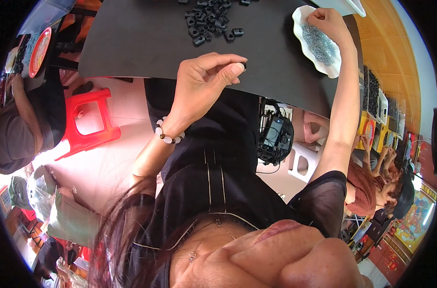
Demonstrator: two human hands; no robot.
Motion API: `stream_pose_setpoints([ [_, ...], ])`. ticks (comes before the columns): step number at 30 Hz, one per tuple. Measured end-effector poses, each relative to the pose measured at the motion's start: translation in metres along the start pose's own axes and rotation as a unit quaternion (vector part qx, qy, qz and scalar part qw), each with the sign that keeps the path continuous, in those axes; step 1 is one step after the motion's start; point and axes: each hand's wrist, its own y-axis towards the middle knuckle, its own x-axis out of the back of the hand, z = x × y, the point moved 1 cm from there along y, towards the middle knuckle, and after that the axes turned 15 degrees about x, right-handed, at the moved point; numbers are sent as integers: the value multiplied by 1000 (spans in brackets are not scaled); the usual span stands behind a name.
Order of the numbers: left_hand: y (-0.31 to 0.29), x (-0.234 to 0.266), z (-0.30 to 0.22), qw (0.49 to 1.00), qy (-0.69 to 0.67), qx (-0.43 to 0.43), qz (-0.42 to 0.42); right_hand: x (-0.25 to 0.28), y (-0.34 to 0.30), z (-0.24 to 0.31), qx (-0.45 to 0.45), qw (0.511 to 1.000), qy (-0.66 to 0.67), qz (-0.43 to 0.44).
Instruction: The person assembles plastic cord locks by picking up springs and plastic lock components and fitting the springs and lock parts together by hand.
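Observation:
My left hand (201,84) is held at the table's near edge, thumb and forefinger pinched on a small black plastic piece (245,66). Most of that piece is hidden by the fingertips. At the right, my right hand (329,26) reaches over a white wavy-edged dish (332,73), its fingers closed at the dish's far end. Many tiny silvery metal pieces (319,45) lie in the dish. What the right fingertips hold, if anything, is too small to make out. Beyond my left hand, a heap of black plastic pieces (206,19) is spread on the dark table (136,38).
A red plastic stool (91,120) stands on the floor at the left, near a seated person (24,125) with a red tray (39,52). Below the table hangs a black bag (276,137) with cables. Other people sit at the right beside trays of black pieces (372,91).

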Motion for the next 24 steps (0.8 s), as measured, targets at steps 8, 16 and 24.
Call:
stream_pose_setpoints([
  [8,0,1,0,1000,7,2,-1,8,-20,-11,-50,945,294,-134],
  [16,3,0,-2,1000,-1,-15,-3,0,-50,54,30,844,512,-157],
  [24,-9,-6,6,993,-108,29,30,-27,-82,191,118,803,576,-95],
])
